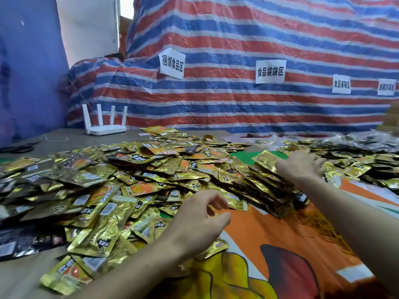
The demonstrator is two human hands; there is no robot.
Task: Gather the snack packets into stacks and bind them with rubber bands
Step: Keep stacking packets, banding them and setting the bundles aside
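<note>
Small flat foil snack packets (pixel 133 180) lie in a broad loose heap, most of them shiny gold with orange pictures and dark logo patches, some dark brown or black, many showing white barcode labels. The heap sits to the left of and behind the orange printed sheet (pixel 269 244) on the table (pixel 64 137), and it spills over that sheet's left and far edges. At the sheet's far edge a fanned row (pixel 269 186) of packets leans edge over edge like a toppled deck. More packets spread away past the sheet's far right corner.

The left hand (pixel 200 214) is over the sheet's left edge, above the nearest packets. Its fingers are half curled, a gap shows between thumb and forefinger, and no packet is plainly gripped. The right hand (pixel 302 165) reaches beyond the sheet's far edge, past the upper end of the fanned row. It holds a single gold packet (pixel 266 159) by its right edge, the packet sticking out to the left and tilted up off the heap, while the other fingers are bent and spread. The two hands are well apart.

Far behind the sheet, to its left, stands a white router (pixel 103 124), with a striped tarpaulin (pixel 237 39) bearing paper labels (pixel 172 63) rising behind the table
</note>
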